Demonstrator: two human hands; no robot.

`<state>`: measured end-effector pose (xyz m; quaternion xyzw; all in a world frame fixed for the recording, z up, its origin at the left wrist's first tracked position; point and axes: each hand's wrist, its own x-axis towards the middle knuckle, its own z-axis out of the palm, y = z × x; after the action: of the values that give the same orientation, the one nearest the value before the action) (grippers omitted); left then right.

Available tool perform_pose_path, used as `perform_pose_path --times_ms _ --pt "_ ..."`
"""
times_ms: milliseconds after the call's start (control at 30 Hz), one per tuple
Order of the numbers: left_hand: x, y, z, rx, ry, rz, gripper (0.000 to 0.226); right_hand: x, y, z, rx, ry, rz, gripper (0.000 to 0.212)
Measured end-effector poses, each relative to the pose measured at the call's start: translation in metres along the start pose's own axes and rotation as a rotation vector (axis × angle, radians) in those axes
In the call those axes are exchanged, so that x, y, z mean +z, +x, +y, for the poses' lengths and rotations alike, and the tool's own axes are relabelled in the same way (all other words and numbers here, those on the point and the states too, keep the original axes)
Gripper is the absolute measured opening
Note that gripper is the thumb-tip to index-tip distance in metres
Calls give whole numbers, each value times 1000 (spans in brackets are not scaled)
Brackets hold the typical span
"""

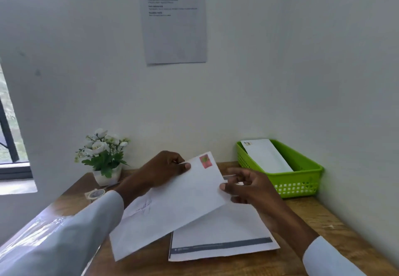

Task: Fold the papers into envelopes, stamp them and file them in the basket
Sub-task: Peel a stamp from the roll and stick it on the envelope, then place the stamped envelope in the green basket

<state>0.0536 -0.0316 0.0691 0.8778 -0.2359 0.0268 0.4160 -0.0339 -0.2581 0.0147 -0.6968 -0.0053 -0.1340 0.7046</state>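
Observation:
A white envelope [172, 204] with a red stamp [205, 161] in its far corner is held tilted above the wooden desk. My left hand [164, 168] pinches its upper edge between thumb and fingers. My right hand [248, 186] holds its right edge, thumb on top and fingers loosely curled behind. Under the envelope lies a stack of white papers [224, 239] with a dark band along the near edge. A green plastic basket [302, 180] stands at the desk's back right corner with one white envelope [265, 157] leaning inside it.
A small white pot of white flowers [103, 157] stands at the back left of the desk [323, 217]. A roll of tape [96, 194] lies in front of it. Walls close the desk on the back and right; a printed sheet [176, 18] hangs on the back wall.

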Motion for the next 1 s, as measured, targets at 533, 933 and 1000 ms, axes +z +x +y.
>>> perform_pose_path --times_ms 533,933,1000 --pt "16 111 105 70 -703 186 15 -55 92 -92 -171 215 275 12" --pt "106 208 109 -7 -691 208 7 -152 197 -67 -231 -357 583 2" --pt "122 219 94 -75 -610 213 9 -153 204 -51 -222 -664 639 8"
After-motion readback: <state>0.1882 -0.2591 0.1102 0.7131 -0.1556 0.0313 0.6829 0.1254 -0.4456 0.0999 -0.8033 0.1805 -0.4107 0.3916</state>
